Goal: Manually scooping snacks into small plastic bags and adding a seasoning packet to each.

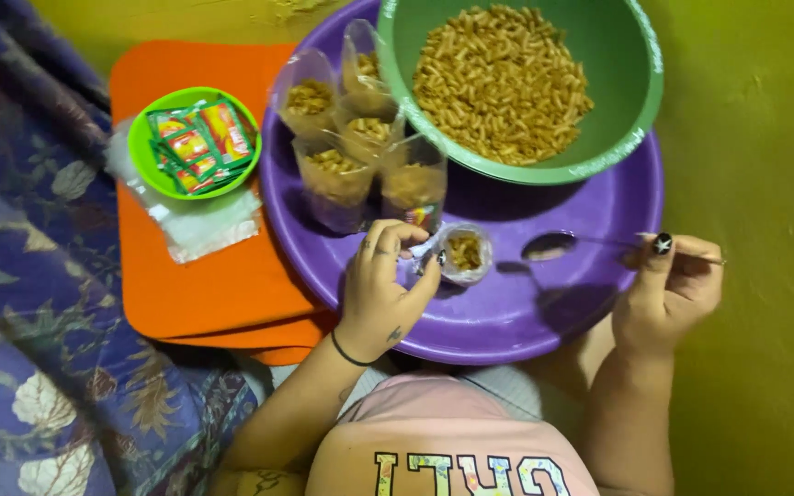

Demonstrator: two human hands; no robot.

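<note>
My left hand [380, 289] holds open a small clear plastic bag [459, 253] with a little fried snack in it, resting on a large purple tray [544, 312]. My right hand [677, 285] grips a metal spoon [553, 246] by its handle; the spoon's bowl hovers just right of the bag. Behind them a big green bowl [618, 110] full of orange-brown snack sticks sits on the tray. Several filled clear bags [346, 147] stand upright at the tray's left.
An orange mat [195, 285] lies left of the tray, bearing a small green bowl [144, 138] of red and green sachets and a pile of empty clear bags [199, 225]. A purple floral cloth [29, 276] covers the far left. The floor is yellow-green.
</note>
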